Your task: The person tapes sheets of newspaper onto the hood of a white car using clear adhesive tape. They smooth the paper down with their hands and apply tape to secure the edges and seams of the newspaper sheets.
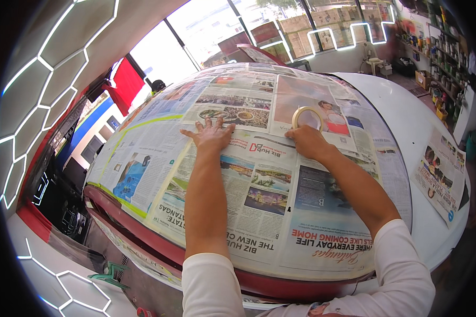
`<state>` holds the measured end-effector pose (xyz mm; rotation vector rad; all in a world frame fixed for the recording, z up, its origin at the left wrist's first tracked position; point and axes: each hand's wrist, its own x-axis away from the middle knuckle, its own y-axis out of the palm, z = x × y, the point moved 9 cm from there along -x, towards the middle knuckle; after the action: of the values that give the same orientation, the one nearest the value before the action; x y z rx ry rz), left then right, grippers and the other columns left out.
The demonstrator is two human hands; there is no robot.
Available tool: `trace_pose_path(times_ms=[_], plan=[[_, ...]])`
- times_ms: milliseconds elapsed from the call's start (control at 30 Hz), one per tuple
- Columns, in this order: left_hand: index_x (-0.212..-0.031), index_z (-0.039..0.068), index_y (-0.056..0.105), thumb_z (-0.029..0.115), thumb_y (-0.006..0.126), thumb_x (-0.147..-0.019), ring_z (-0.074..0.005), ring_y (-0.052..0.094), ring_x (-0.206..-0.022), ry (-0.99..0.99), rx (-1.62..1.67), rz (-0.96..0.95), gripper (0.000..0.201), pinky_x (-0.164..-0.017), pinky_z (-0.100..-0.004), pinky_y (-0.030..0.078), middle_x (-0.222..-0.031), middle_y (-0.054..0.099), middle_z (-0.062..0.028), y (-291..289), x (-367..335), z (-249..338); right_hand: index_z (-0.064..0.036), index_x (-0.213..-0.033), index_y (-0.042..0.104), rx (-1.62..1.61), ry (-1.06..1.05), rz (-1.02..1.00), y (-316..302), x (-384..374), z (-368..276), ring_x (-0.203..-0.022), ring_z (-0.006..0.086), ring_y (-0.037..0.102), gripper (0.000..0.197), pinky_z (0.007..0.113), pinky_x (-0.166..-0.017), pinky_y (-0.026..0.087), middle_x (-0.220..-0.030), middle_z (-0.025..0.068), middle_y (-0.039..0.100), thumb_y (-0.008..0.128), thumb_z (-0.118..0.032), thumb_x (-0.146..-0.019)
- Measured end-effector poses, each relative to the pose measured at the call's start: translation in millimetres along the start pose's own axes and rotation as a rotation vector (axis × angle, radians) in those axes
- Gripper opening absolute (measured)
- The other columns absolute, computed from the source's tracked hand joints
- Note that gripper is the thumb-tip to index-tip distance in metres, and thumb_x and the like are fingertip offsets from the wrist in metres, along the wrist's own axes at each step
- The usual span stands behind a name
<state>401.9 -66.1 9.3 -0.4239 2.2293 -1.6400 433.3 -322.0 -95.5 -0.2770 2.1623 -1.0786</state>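
My left hand [210,133] lies flat with fingers spread on newspaper sheets [238,145] that cover the broad curved top of a vehicle. To its right, my right hand [307,141] grips a roll of masking tape [295,115], tilted up on its edge against the paper. Any tape strip leading from the roll is hard to make out. Both hands are near a seam where sheets overlap. Bright yellow-green tape [115,141] runs along the sheets on the left, and a dark red body edge [143,224] shows below the paper.
A white body panel [378,92] extends to the right, with another newspaper sheet [440,177] on it. Shelves of cans and bottles [449,58] stand at the back right. A green plastic stool [110,276] is on the floor at lower left. Large windows [217,31] line the back.
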Motion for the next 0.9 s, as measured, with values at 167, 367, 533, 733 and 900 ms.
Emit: trace_pose_path(times_ms=[167, 367, 533, 733, 900], plan=[[-0.164, 0.038, 0.023, 0.076, 0.023, -0.098, -0.0328, 0.01, -0.159, -0.005, 0.003, 0.052, 0.076, -0.116, -0.0795, -0.006, -0.173, 0.015, -0.0015, 2, 0, -3, -0.0082, -0.122, 0.074, -0.001, 0.051, 0.057, -14, 5, -3, -0.103, 0.0398, 0.068, 0.038, 0.049, -0.091, 0.054, -0.105, 0.0249, 0.069, 0.056, -0.001, -0.089], [-0.164, 0.036, 0.023, 0.077, 0.026, -0.097, -0.0325, 0.008, -0.16, 0.001, 0.047, 0.064, 0.078, -0.116, -0.0792, -0.007, -0.173, 0.015, -0.0028, 0, -1, 0, -0.0054, -0.122, 0.073, 0.018, 0.071, 0.068, -31, 19, 12, -0.102, 0.0397, 0.068, 0.036, 0.049, -0.09, 0.054, -0.107, 0.0256, 0.067, 0.057, -0.002, -0.09], [-0.164, 0.036, 0.023, 0.076, 0.027, -0.097, -0.0327, 0.009, -0.16, -0.014, 0.032, 0.018, 0.078, -0.117, -0.0785, -0.008, -0.173, 0.015, -0.0036, 1, -3, 2, -0.0028, -0.122, 0.073, -0.035, 0.099, 0.124, -76, 63, 14, -0.1, 0.0408, 0.068, 0.033, 0.048, -0.089, 0.054, -0.108, 0.0274, 0.067, 0.058, -0.003, -0.092], [-0.164, 0.036, 0.026, 0.076, 0.03, -0.098, -0.0334, 0.011, -0.159, -0.025, 0.024, 0.017, 0.077, -0.117, -0.0774, -0.007, -0.173, 0.017, -0.0042, 2, -1, -4, 0.0019, -0.118, 0.073, -0.104, 0.137, 0.154, -118, 153, 33, -0.099, 0.0401, 0.068, 0.028, 0.045, -0.09, 0.054, -0.11, 0.0299, 0.068, 0.062, -0.003, -0.093], [-0.164, 0.035, 0.026, 0.076, 0.03, -0.097, -0.0332, 0.011, -0.159, -0.026, 0.007, 0.009, 0.078, -0.118, -0.0771, -0.005, -0.173, 0.017, -0.0035, 3, -1, 1, 0.0031, -0.117, 0.073, -0.12, 0.248, 0.168, -137, 209, 79, -0.101, 0.0386, 0.069, 0.027, 0.043, -0.091, 0.053, -0.109, 0.0271, 0.07, 0.066, -0.004, -0.093]])
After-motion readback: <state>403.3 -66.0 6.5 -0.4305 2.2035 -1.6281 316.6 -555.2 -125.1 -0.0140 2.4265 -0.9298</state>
